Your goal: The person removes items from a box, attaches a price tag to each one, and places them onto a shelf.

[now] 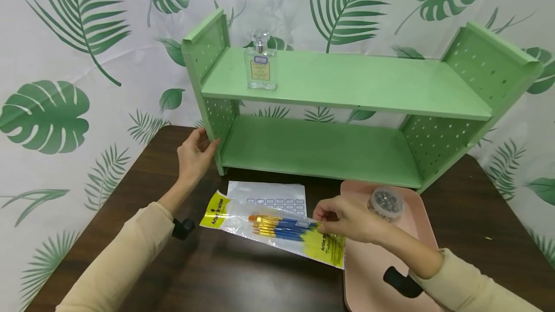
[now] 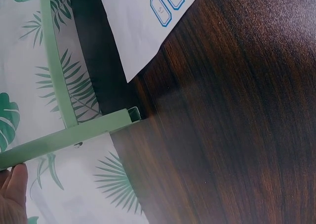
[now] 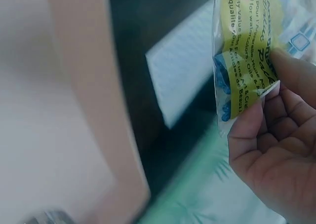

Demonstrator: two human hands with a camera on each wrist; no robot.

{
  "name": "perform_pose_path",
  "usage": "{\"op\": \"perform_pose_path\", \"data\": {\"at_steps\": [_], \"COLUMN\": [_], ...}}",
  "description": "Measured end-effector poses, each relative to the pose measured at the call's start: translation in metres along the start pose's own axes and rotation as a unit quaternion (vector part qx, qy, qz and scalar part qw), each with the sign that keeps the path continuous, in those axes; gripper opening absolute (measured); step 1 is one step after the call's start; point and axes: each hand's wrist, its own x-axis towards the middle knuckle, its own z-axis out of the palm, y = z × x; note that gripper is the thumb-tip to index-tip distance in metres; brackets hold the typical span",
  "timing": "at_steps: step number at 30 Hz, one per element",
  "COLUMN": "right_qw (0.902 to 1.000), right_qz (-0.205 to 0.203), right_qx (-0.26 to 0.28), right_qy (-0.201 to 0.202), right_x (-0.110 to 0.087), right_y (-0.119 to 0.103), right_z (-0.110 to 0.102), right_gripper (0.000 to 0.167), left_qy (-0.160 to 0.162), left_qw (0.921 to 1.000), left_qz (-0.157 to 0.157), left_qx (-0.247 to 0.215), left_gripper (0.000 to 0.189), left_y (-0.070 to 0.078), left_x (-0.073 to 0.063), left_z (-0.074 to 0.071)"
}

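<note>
In the head view my right hand (image 1: 347, 218) pinches the edge of a clear packet of artist brushes (image 1: 277, 227) with yellow labels and blue handles. The packet is held tilted above the dark table, overlapping a white label sheet (image 1: 266, 189). In the right wrist view, thumb and curled fingers (image 3: 247, 120) grip the packet's yellow-printed end. My left hand (image 1: 195, 155) grips the left side panel of a green two-tier shelf (image 1: 347, 81), thumb at its front edge. The left wrist view shows only part of that hand (image 2: 15, 194) against the green frame.
A glass perfume bottle (image 1: 261, 64) stands at the left of the upper shelf. On the right, a pink tray (image 1: 416, 235) holds a round clear container (image 1: 386, 202) of small metallic pieces. The leaf-patterned backdrop (image 1: 108, 61) hangs behind the dark wooden table (image 1: 186, 278).
</note>
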Motion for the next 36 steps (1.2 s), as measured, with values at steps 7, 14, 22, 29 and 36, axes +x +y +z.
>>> {"op": "perform_pose_path", "data": {"at_steps": [7, 14, 22, 29, 36], "right_qw": [0.9995, 0.9904, 0.9674, 0.9558, 0.949], "right_qz": [-0.004, -0.008, 0.063, 0.092, 0.098], "right_qx": [-0.025, -0.108, -0.17, -0.211, -0.248], "right_qy": [0.019, 0.086, 0.176, 0.183, 0.169], "right_x": [-0.02, -0.034, -0.04, -0.022, -0.012], "right_y": [-0.036, -0.064, -0.071, -0.07, -0.072], "right_z": [-0.058, -0.129, -0.201, -0.223, -0.236], "right_gripper": [0.005, 0.007, 0.013, 0.019, 0.017], "left_qy": [0.003, 0.015, 0.013, 0.008, 0.014], "left_qw": [1.0, 0.9998, 0.9995, 0.9997, 0.9995], "left_qz": [0.009, 0.016, 0.028, 0.021, 0.026], "left_qx": [0.0, -0.001, -0.011, -0.009, -0.007], "left_gripper": [0.034, 0.032, 0.033, 0.033, 0.033], "left_y": [0.001, 0.001, 0.001, 0.003, 0.002], "left_x": [-0.002, -0.004, -0.002, -0.004, -0.005], "left_z": [0.001, -0.004, -0.002, -0.001, 0.0]}}
